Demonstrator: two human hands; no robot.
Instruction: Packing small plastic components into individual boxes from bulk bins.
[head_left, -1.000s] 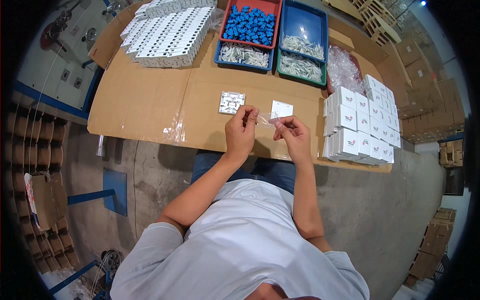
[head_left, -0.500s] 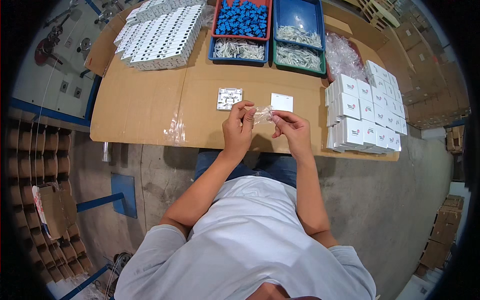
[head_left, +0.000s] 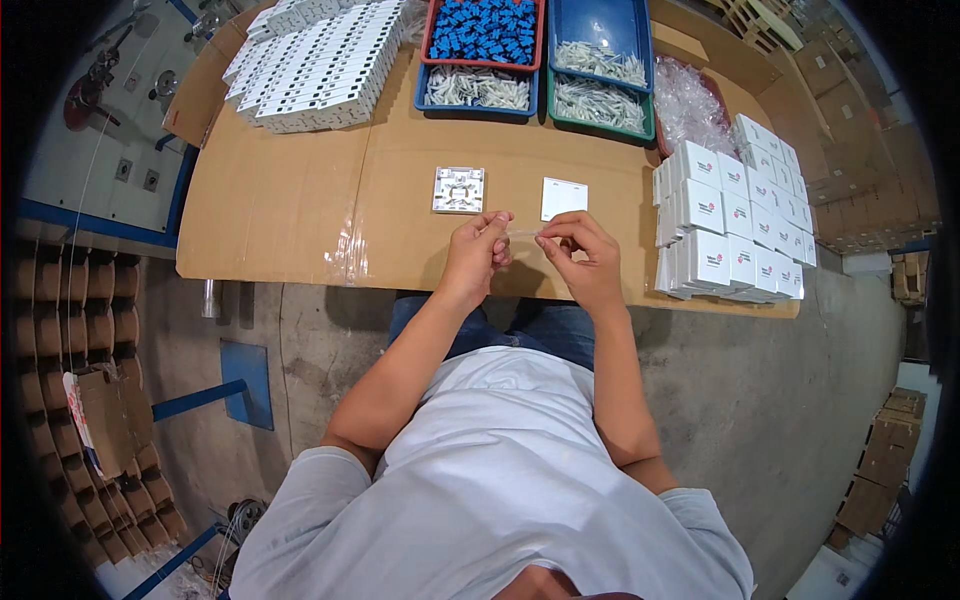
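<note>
Transparent film [head_left: 523, 234] spans both hands [head_left: 474, 255] [head_left: 586, 258] near the cardboard edge [head_left: 400, 285].

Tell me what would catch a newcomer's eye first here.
Probably the heap of blue pieces in the red tray at the back, bright against the cardboard. Next come rows of white units stacked at back left and the piled white boxes at right. In the front middle, the left hand and right hand hold a clear plastic piece between them.
</note>
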